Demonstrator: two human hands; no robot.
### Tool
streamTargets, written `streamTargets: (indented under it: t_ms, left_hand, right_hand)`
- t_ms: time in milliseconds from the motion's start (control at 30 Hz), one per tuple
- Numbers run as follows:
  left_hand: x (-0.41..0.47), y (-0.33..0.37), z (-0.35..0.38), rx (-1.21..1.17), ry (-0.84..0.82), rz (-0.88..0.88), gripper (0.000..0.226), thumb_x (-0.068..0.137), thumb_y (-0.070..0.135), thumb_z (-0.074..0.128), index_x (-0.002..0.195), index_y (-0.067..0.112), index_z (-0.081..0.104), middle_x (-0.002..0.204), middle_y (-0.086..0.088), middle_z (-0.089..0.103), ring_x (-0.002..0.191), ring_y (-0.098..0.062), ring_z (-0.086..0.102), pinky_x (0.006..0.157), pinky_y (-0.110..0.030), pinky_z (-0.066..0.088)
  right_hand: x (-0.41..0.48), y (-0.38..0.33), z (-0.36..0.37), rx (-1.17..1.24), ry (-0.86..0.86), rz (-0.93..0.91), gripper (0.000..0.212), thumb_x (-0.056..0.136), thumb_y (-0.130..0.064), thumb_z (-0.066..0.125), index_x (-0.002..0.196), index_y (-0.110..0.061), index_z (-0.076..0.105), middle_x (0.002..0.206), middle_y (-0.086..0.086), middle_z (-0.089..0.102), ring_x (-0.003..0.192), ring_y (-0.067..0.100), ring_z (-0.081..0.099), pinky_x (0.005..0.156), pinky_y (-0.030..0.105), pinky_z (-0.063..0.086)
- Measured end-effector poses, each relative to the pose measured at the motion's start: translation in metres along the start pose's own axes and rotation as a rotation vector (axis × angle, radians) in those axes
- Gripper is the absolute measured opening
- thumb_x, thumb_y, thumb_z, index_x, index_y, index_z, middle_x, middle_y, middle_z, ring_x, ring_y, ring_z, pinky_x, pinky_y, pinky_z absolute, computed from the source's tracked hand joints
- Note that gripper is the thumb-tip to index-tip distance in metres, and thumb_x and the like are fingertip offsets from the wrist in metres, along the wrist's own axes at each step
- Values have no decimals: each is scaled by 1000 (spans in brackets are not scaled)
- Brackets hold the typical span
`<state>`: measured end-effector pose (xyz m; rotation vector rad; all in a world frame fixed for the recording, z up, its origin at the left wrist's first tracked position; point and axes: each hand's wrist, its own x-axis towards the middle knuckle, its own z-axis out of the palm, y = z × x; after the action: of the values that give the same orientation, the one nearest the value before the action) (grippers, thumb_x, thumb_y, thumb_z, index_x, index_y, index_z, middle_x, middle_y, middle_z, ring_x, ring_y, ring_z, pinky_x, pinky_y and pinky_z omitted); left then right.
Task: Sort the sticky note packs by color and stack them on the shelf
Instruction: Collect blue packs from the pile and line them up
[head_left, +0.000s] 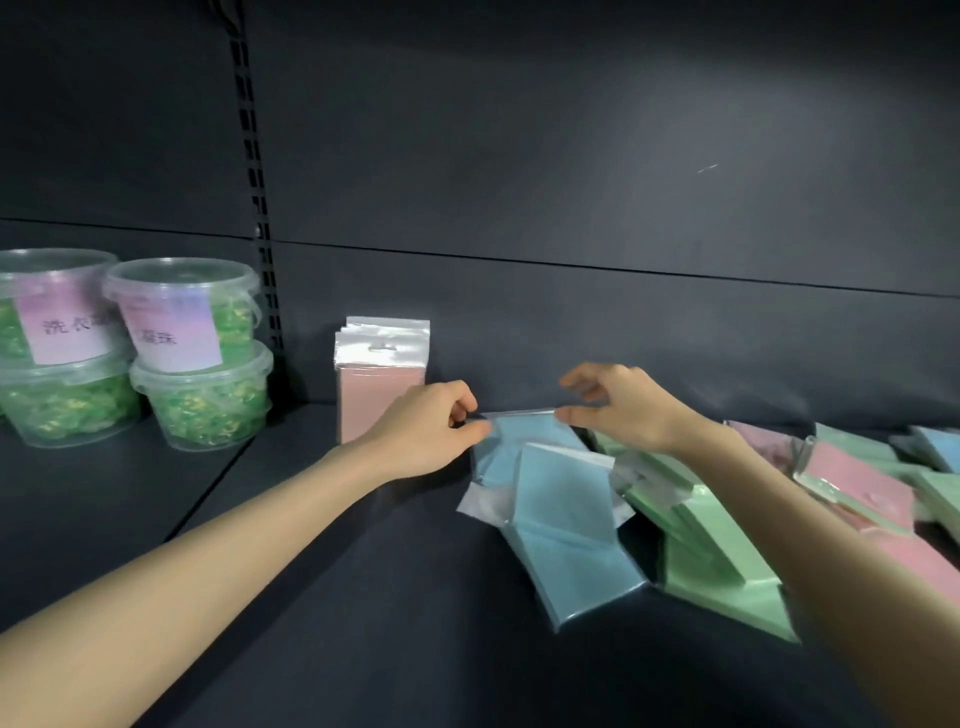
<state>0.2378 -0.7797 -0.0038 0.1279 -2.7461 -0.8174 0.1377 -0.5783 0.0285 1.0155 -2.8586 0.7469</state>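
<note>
- Where the shelf (363, 597) begins at the far left, four clear tubs (197, 364) of green stuff stand two on two, with pale labels on the upper pair.
- Just right of the slotted upright (257, 218), a pink stack (376, 395) stands on end against the back wall, hang-tabs up.
- The left hand (421, 431) reaches across the front of that stack's lower right corner. Its thumb and fingers pinch the left end of a blue pack's clear top flap.
- The blue pack (524, 431) stands between the two hands, near the back wall, with its lower part hidden behind other blue ones.
- The right hand (623, 410) pinches the right end of the same flap between thumb and forefinger, and the other fingers curl loosely above it.
- Below the hands, more blue packs (566, 519) lie slumped toward the shelf's front edge, overlapping one another.
- Touching them on the right, green packs (701, 545) lie fanned out, partly under the right forearm.
- Farthest right, a mixed heap (857, 483) of pink, green and blue packs lies jumbled on the shelf.
</note>
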Motion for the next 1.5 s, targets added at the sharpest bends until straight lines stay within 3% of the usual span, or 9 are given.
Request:
streamTargets:
  t_ms: [300,400,533,700,933,1067,1167,1333,1500]
  left_hand:
    - [29,19,30,15,-14,-268,52,86,59,51,92,9,60,105,-15,67,96,-25,63,86,-39,49]
    - [28,20,33,-58,-23,-305,54,86,58,53,104,9,63,102,-4,66,96,-19,61,87,-36,49]
    - [20,22,33,-178,-22,-295,47,85,54,59,112,16,60,106,6,61,100,-11,57,86,-27,46]
    - [16,17,36,-331,-30,-375,73,79,51,67,135,11,44,125,0,53,111,-13,52,92,-30,47]
    - [14,20,38,-507,-94,-433,42,80,39,71,103,5,66,84,-1,63,72,-11,54,60,-22,40]
    - [13,16,39,-541,-66,-430,30,80,31,73,96,5,69,86,-3,65,76,-14,55,61,-21,41]
    - [12,18,40,-641,37,-403,25,78,19,76,98,9,66,90,-3,67,84,-14,60,65,-22,46]
    - [11,20,39,-793,196,-372,44,80,20,74,120,14,55,100,-5,65,91,-14,64,77,-24,52]
    - [14,12,46,-519,81,-377,53,87,40,63,130,13,51,121,4,58,108,-10,54,97,-26,42]
  right_hand:
    - [23,27,3,168,-236,25,59,80,-46,69,128,-18,49,94,-1,68,92,14,63,86,29,48]
    - [28,26,9,289,-281,48,66,77,-39,74,132,-15,44,101,6,68,89,17,66,88,35,53]
    - [26,24,13,348,-324,74,64,78,-27,75,131,-10,43,94,6,60,63,12,54,67,25,49]
    - [25,23,17,396,-333,126,61,77,-23,76,126,-1,47,84,10,53,68,20,45,66,33,40]
    - [18,26,23,464,-416,184,61,75,-24,78,125,-5,47,87,9,49,71,21,43,64,27,40]
    - [15,26,20,526,-383,167,39,77,-15,76,106,-12,51,72,1,53,48,6,45,50,18,37]
    - [13,27,17,552,-292,115,34,76,-10,77,104,-10,58,53,-11,54,49,4,51,54,13,42]
    - [11,25,8,654,-155,90,31,73,-8,79,99,-11,62,73,1,65,60,11,60,52,16,45]
    - [12,36,2,752,95,119,30,75,-2,76,98,-8,57,77,-1,67,65,13,66,58,21,54]
